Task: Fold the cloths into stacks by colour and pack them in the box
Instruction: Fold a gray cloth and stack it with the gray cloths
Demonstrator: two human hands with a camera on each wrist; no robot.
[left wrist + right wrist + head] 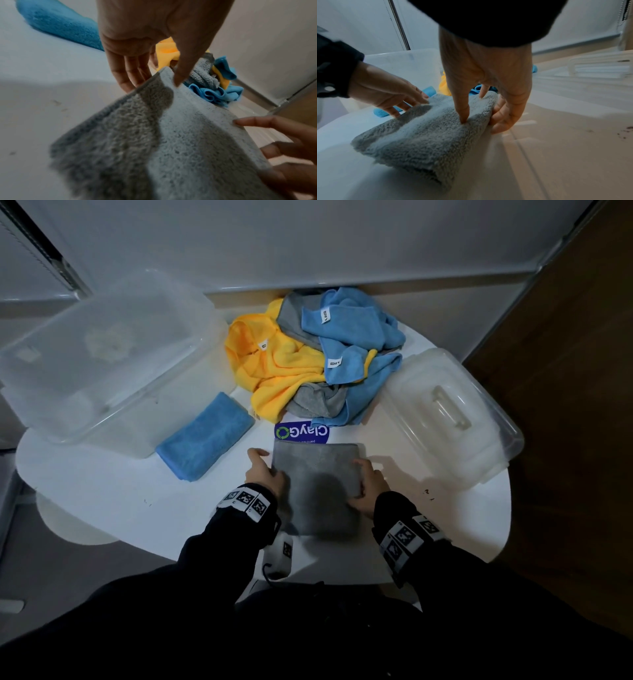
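A folded grey cloth [317, 484] lies on the white table [102, 491] right in front of me. My left hand [265, 465] holds its left edge: in the left wrist view the thumb rests on top of the grey cloth [171, 148] and the fingers [126, 75] go down beside the edge. My right hand [363, 477] grips the right edge of the grey cloth [428, 135], thumb pressed into the top, fingers [505, 119] curled along the side. A folded blue cloth [205, 436] lies to the left. The clear box [102, 354] stands at the back left.
A loose pile of yellow, blue and grey cloths [308, 354] sits behind the grey cloth. The box's clear lid [448, 412] lies at the right. A blue sticker [301, 433] marks the table just beyond the cloth. The table's edge curves close to my body.
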